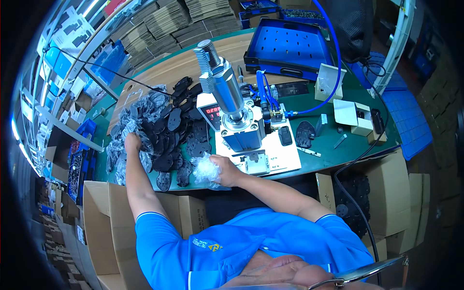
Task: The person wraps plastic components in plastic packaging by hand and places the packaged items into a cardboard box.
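Grip of L hand point(133, 143) hard to make out at plastic bags point(144, 107) — can't tell if closed — R hand point(226, 171) clamped on clear plastic wad point(205, 170), jutting out its L side.

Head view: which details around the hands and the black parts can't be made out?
In the head view:
Left hand: fingertips lost among crumpled clear plastic bags.
Right hand: fingertips covered by a wad of clear crinkled plastic; any contents unclear.
Pile of flat black rounded plates: lower ones hidden by upper ones.
Red-lit digital display: digits too small to read surely.
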`<move>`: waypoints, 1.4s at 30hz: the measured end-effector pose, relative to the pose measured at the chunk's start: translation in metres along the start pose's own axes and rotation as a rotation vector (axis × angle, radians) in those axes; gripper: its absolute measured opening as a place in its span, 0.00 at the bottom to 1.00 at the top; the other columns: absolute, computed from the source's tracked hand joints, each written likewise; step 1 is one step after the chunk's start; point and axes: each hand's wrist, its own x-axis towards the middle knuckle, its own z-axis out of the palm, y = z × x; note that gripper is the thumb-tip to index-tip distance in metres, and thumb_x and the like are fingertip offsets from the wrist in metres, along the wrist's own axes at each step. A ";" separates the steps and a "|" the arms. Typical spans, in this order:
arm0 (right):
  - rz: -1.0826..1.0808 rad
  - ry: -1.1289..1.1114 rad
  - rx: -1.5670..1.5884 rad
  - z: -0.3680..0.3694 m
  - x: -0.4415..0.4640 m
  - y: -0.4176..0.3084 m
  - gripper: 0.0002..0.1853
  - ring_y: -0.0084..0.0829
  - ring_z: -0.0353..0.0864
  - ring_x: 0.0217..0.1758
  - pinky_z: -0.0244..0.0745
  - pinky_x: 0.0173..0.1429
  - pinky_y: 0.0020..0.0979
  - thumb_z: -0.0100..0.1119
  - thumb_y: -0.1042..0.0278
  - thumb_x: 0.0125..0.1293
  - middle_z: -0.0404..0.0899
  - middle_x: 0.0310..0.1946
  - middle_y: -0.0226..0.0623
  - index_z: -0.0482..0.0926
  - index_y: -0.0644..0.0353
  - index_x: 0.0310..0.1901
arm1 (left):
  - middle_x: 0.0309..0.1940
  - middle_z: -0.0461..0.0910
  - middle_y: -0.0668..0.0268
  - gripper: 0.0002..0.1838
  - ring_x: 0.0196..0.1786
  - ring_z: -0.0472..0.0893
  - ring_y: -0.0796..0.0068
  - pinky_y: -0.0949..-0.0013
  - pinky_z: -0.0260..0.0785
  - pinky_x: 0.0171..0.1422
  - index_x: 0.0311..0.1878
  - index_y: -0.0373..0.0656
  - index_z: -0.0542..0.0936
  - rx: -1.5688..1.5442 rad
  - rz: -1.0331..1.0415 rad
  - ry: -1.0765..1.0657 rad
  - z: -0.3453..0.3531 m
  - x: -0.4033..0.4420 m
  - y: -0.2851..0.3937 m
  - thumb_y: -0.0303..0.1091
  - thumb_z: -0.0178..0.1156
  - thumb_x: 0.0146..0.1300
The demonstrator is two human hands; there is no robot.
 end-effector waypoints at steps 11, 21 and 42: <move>0.035 -0.041 -0.012 -0.001 0.000 0.004 0.14 0.39 0.78 0.35 0.73 0.44 0.36 0.75 0.71 0.54 0.80 0.35 0.40 0.78 0.61 0.39 | 0.47 0.88 0.42 0.21 0.49 0.86 0.34 0.42 0.78 0.54 0.47 0.35 0.88 -0.101 -0.082 0.217 -0.035 0.001 0.018 0.43 0.54 0.72; -0.024 -0.086 0.010 0.008 0.005 0.011 0.14 0.44 0.79 0.36 0.74 0.46 0.39 0.72 0.74 0.52 0.81 0.37 0.44 0.80 0.63 0.41 | 0.39 0.88 0.43 0.22 0.41 0.85 0.39 0.45 0.78 0.49 0.41 0.29 0.87 -0.488 -0.181 0.294 -0.024 0.003 0.029 0.42 0.55 0.68; -0.020 -0.056 -0.027 0.004 0.004 0.005 0.13 0.38 0.74 0.31 0.70 0.41 0.35 0.72 0.76 0.54 0.75 0.31 0.39 0.75 0.61 0.34 | 0.62 0.82 0.56 0.20 0.68 0.77 0.48 0.54 0.73 0.68 0.56 0.44 0.86 0.155 0.552 0.511 0.005 -0.077 0.123 0.36 0.64 0.61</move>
